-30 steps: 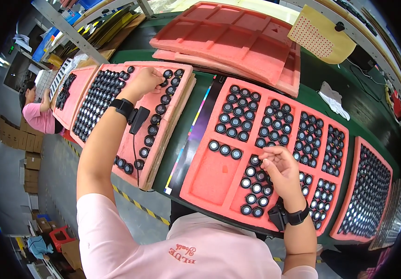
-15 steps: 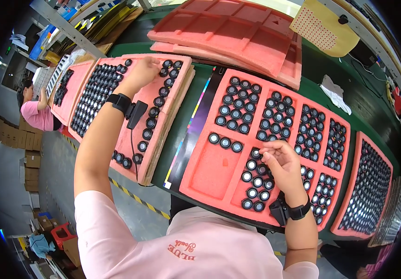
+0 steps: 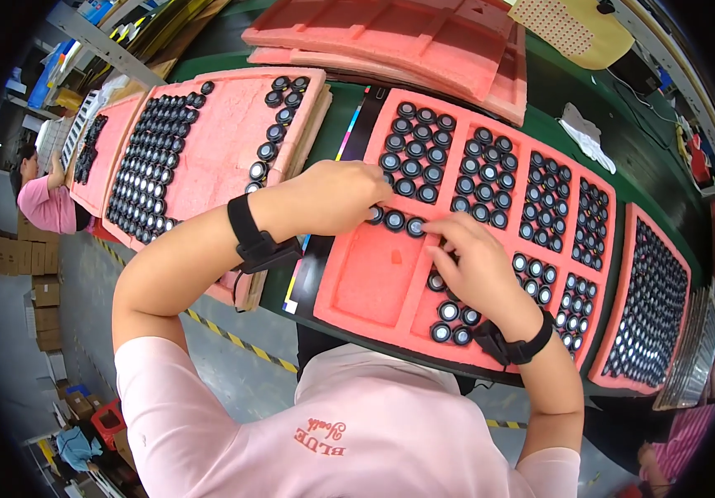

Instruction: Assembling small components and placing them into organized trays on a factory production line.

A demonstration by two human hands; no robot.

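A pink foam tray [image 3: 374,274] lies in front of me, most of its pockets filled with black round parts [image 3: 490,174]. My left hand [image 3: 336,195] is curled into a fist at the tray's near-left pocket. Its fingertips sit at a short row of three round parts [image 3: 395,220]. Its palm is hidden. My right hand [image 3: 473,266] rests on the tray just right of that row, fingertips pinched at a part by the pocket's edge. Both wrists wear black bands.
A second pink tray [image 3: 216,141] with round parts lies to the left, and a full one [image 3: 648,307] to the right. Empty pink trays [image 3: 390,33] are stacked behind, beside a yellow perforated pad [image 3: 577,29]. A white cloth [image 3: 585,137] lies on the green table. A person [image 3: 46,199] works at far left.
My left hand has come from the left tray over to the middle tray, closed into a fist. My right hand has shifted up toward the row of parts.
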